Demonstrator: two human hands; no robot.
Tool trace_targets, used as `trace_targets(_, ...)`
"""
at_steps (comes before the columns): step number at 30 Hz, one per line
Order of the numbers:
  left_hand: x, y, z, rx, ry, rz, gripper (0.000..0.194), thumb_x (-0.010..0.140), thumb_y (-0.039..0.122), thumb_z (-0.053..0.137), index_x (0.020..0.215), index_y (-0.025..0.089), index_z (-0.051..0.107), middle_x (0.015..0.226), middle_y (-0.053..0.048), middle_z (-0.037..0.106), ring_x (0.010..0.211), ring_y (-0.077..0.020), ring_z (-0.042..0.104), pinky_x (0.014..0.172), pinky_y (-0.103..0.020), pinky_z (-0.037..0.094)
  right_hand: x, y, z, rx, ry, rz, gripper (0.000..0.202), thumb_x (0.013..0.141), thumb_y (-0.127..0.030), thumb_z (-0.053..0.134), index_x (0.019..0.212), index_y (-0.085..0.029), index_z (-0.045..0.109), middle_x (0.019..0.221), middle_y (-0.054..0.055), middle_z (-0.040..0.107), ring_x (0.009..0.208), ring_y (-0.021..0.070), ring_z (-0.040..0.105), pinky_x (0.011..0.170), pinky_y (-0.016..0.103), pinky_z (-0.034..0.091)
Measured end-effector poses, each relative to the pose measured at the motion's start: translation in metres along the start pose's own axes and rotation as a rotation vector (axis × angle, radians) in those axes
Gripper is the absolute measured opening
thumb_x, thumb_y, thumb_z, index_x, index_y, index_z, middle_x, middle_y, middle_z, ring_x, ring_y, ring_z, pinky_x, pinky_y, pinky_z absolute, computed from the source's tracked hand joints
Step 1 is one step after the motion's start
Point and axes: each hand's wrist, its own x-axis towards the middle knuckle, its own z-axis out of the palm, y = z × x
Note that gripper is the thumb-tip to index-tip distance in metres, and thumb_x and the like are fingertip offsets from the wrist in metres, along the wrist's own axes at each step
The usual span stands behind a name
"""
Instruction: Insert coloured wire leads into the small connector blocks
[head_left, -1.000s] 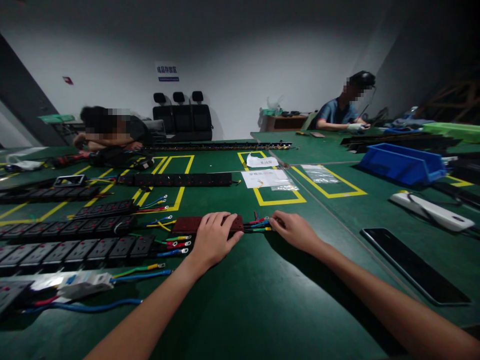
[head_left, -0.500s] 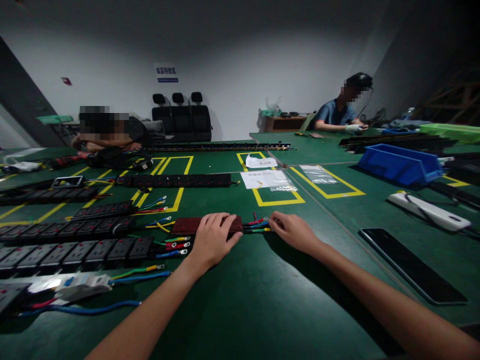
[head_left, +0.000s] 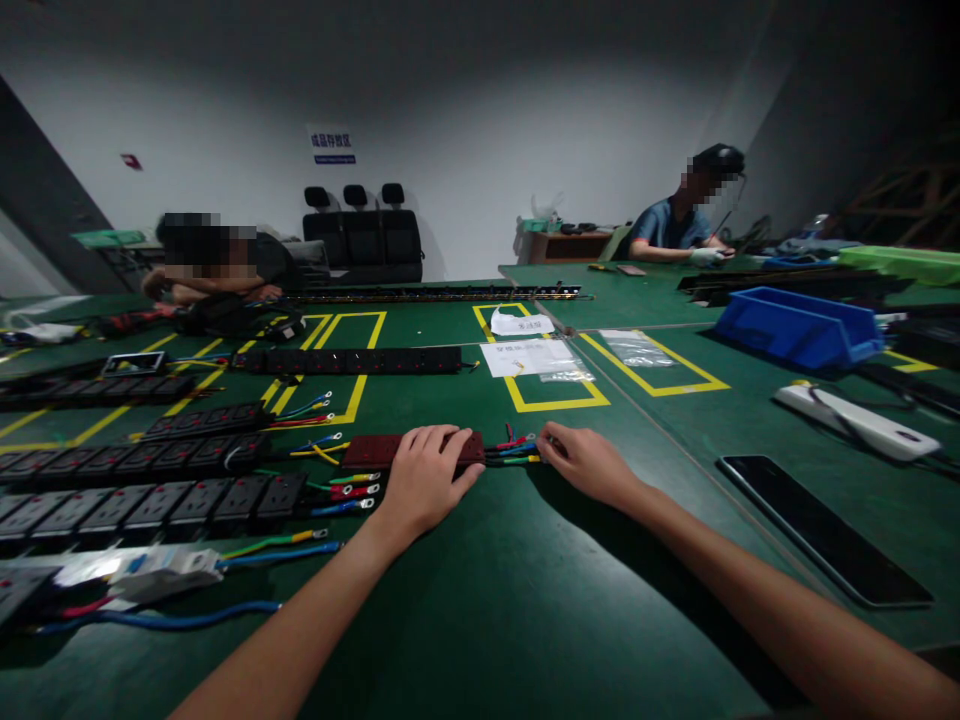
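A dark red socket strip (head_left: pixel 367 450) lies flat on the green table, with coloured wires coming out of both ends. Across its right half is my left hand (head_left: pixel 424 475), fingers over the top and thumb at the near side, closed around it. Red, blue and yellow-green wires (head_left: pixel 514 453) with metal ring terminals run out from the right end. My right hand (head_left: pixel 589 462) pinches the tips of these wires; its fingers hide the exact ends. To the left, black socket strips (head_left: pixel 150 508) lie in rows, their wire ends pointing toward the red strip.
A black phone (head_left: pixel 821 530), a white device with a cable (head_left: pixel 855 425) and a blue bin (head_left: pixel 799 325) stand at the right. Papers (head_left: pixel 529 358) and a plastic bag (head_left: pixel 636 350) lie ahead. One person (head_left: pixel 667 230) sits far right, another (head_left: pixel 217 265) leans on the table at far left.
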Motion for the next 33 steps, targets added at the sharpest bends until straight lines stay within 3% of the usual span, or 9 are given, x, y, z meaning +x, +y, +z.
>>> trace_targets(33,-0.0005,-0.0004,-0.0003,-0.008,-0.001,0.003,0.047,0.100,0.048,0.057,0.137,0.020,0.059,0.131,-0.012,0.065,0.121,-0.0302,0.058,0.106,-0.050,0.044,-0.0001,-0.0004,-0.0002,-0.009,0.001,-0.007,0.025,0.100,-0.038,0.044,0.087,-0.023,0.060,0.071,0.002,0.065,0.061,0.0165,0.055,0.057,0.028,0.024)
